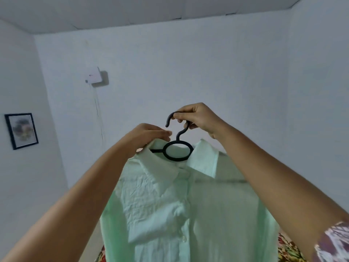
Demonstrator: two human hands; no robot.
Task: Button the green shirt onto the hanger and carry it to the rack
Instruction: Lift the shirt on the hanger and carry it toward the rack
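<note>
My right hand is raised in front of me, thumb and fingertips pinching the hook of the black hanger, so it takes the whole weight. My left hand lies with its fingers fairly straight and close together on top of the collar, at the shoulder on that side. I cannot tell whether the thumb nips the cloth from below. The green shirt hangs from the hanger in mid-air between my arms. Its collar sits round the hanger's ring and its front falls straight down out of view

The placket looks closed from the neck down, and I can make out a button lower on it. I judge the buttoning done or very nearly, though the hem is out of sight and I can't vouch for the lowest ones. The left hand seems only to be settling the collar

What is left is the carrying. No rack shows here, only the pale wall ahead with a small box mounted on it, a framed picture off to my left and some patterned fabric low down
</note>
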